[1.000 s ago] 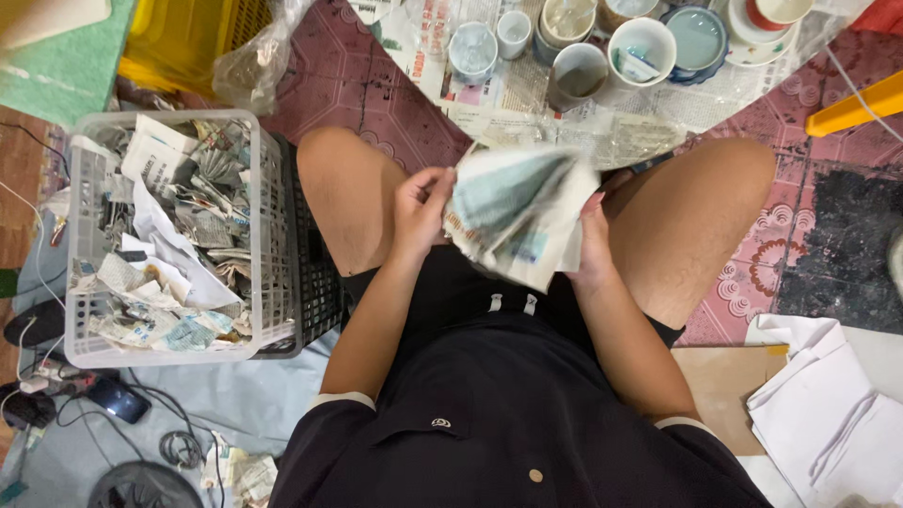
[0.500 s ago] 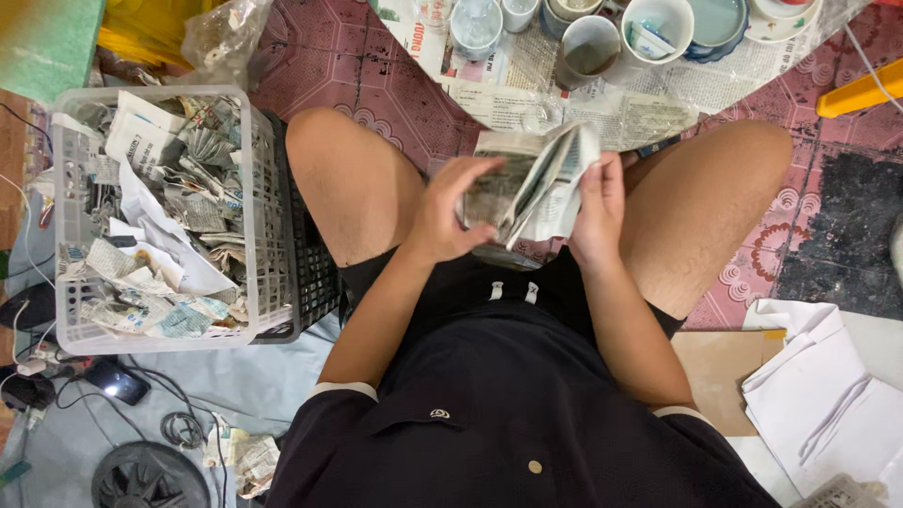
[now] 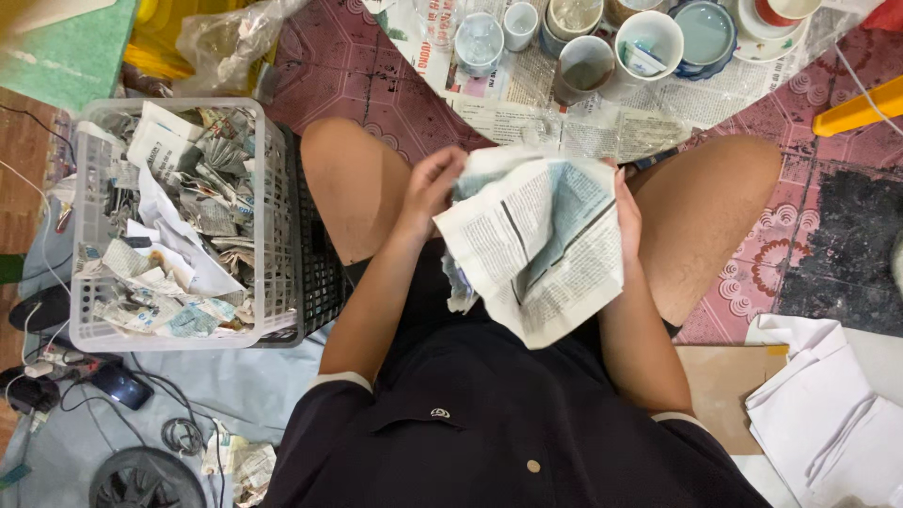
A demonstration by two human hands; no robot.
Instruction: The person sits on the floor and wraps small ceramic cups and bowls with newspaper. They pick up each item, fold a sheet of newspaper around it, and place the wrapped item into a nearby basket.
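Head view: a crumpled newspaper sheet point(image 3: 541, 246) is held over the lap, the left hand point(image 3: 431, 193) pinching its upper corner, the right hand point(image 3: 625, 214) closed along its far edge, keeping it spread; cups point(image 3: 616, 52) stand on newspaper ahead, a scrap-filled basket point(image 3: 179, 226) alongside.

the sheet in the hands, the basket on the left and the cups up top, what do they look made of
The sheet looks like newsprint: thin, matte, creased, covered in print, held by the left hand and right hand. The basket looks like moulded white plastic, with a stiff lattice wall. The cups seem glazed ceramic, smooth and faintly shiny.
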